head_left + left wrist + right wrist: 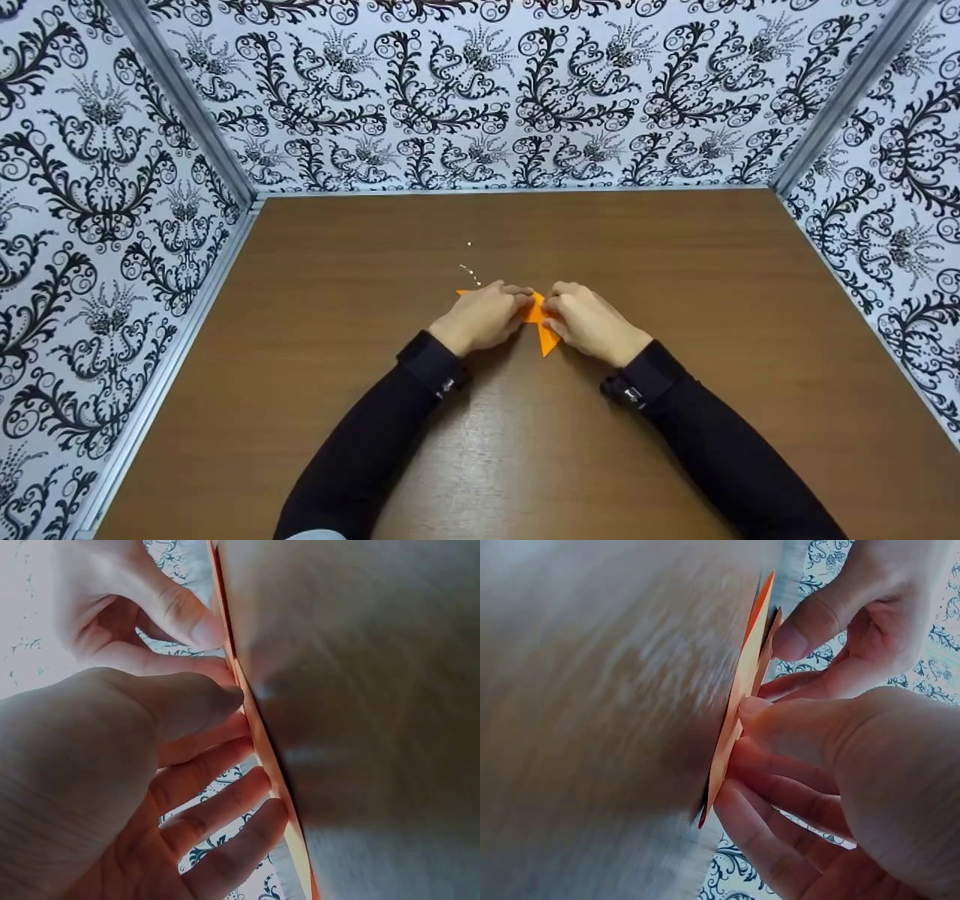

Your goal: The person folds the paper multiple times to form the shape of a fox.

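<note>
A folded piece of orange paper (549, 337) lies on the tabletop, its pointed flaps showing between and beside my hands. My left hand (484, 311) covers the paper's left part, with fairly straight fingers and the thumb pressing along it. At the right part, my right hand (589, 319) pinches the paper between thumb and fingertips. In the left wrist view the paper (259, 727) appears edge-on as a thin strip under the fingertips. Seen from the right wrist, the paper (739, 690) has a slightly raised layer near the left thumb. Both hands hide much of its shape.
Small white specks (470, 271) dot the brown wooden table (337, 247) just beyond the left hand. Walls with black scroll patterns (480, 90) enclose the table at the back and sides, with grey metal posts (187, 105) at the corners.
</note>
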`<state>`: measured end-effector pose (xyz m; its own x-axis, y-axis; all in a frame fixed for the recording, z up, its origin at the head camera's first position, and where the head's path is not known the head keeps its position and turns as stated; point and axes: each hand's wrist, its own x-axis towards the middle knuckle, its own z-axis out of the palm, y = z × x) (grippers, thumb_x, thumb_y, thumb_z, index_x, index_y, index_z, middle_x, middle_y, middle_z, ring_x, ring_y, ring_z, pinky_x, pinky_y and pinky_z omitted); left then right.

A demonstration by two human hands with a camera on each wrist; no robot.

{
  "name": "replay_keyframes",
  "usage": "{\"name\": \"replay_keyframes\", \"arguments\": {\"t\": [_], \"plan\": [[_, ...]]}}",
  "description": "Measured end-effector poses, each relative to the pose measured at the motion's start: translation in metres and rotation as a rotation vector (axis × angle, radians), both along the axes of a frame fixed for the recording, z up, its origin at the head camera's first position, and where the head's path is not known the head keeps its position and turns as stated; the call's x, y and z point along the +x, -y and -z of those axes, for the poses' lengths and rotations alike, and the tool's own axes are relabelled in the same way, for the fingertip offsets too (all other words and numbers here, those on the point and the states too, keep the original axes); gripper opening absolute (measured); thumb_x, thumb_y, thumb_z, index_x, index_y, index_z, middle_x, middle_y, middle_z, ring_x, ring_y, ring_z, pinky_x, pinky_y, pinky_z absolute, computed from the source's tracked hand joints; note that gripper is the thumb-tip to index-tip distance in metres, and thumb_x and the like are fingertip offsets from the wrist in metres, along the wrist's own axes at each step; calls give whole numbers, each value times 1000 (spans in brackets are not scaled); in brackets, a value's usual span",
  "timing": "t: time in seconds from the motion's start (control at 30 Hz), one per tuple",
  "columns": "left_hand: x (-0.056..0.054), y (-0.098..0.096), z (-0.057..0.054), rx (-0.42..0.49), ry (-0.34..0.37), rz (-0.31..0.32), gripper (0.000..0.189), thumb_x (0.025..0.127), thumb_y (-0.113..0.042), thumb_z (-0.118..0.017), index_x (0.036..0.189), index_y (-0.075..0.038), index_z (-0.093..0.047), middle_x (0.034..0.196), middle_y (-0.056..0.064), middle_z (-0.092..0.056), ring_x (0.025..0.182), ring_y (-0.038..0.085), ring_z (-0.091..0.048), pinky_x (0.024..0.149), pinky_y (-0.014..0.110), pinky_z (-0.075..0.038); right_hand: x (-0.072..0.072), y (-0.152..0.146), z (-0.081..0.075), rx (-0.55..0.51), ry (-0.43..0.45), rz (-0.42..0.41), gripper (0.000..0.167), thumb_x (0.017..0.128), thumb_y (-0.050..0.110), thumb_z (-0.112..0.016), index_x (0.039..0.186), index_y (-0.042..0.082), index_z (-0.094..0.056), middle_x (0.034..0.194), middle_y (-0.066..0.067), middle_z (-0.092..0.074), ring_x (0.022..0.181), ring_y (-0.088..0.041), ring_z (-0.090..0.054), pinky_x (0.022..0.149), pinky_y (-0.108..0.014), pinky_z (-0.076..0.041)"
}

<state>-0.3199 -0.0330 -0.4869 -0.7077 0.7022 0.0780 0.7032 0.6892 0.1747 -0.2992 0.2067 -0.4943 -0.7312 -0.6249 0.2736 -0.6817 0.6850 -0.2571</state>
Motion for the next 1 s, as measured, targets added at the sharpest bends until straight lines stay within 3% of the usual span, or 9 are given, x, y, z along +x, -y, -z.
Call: {"name": "replay_keyframes", "arguments": {"t": [0.1,0.27,0.43,0.63,0.83,1.0], "plan": [[-3,6,-3,69,25,-27,33,118,-17,-72,148,-4,-78,155,15,-80,141,41,-77,123,55,-64,1,1,1,2,-9,5,9,104,2,-87,111,-4,-88,113,-22,-82,104,-42,-80,96,-54,-70],[-7,22,-12,153,72,-195,38,113,-14,-80,150,-3,-79,149,20,-81,134,43,-79,112,57,-69,1,3,1,18,-28,9,5,104,1,-86,109,-1,-87,105,-18,-79,96,-38,-75,89,-52,-68],[-11,36,-16,166,80,-305,31,109,-14,-85,138,-1,-84,135,24,-82,120,42,-82,105,55,-71,1,4,-1,10,-20,8,6,103,-1,-87,109,1,-88,101,-17,-78,92,-36,-73,88,-51,-66],[-15,40,-12,188,99,-352,30,107,-19,-89,130,0,-86,126,23,-82,114,40,-80,102,53,-70,2,3,-3,0,7,14,6,106,4,-86,108,-2,-88,102,-18,-79,93,-35,-73,89,-51,-67],[-18,39,-8,165,116,-404,35,103,-29,-95,123,-2,-85,126,22,-77,120,43,-74,104,58,-68,0,3,-5,-20,20,10,7,105,2,-87,110,-2,-88,101,-18,-79,92,-36,-72,89,-51,-66],[-19,40,-6,140,120,-403,36,103,-30,-96,123,-3,-83,129,22,-76,126,46,-71,109,63,-66,0,3,-5,-8,22,15,5,104,-2,-85,108,-1,-88,100,-17,-79,89,-34,-70,84,-50,-64]]}}
